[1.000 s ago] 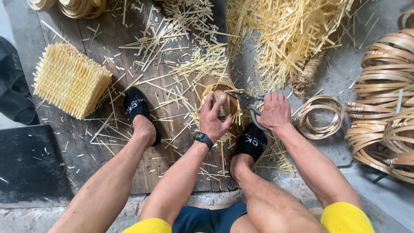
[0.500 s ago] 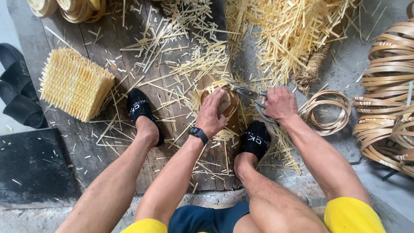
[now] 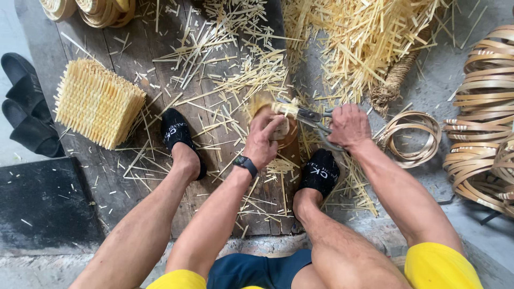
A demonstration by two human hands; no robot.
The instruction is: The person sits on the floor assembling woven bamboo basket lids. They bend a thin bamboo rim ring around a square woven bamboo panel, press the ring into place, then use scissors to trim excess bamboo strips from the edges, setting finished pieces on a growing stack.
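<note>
Gripping a small woven basket, left hand clamped; right hand closed on shears touching its rim.

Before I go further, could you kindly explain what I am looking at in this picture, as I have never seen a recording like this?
There is no machine here: a person sits on the ground, and a camera worn on their head looks down at their own arms, legs and feet in black socks. The left hand, with a dark watch at its wrist, grips a small woven basket of pale strips. The right hand holds shears whose blades meet the basket's fringed edge. They work over a board of dark planks strewn with cut slivers; a bigger heap lies further off. To the left stands a finished woven basket, with black sandals beyond it. To the right lie coiled hoops of flat strip, and one loose ring nearer the right hand.
</note>
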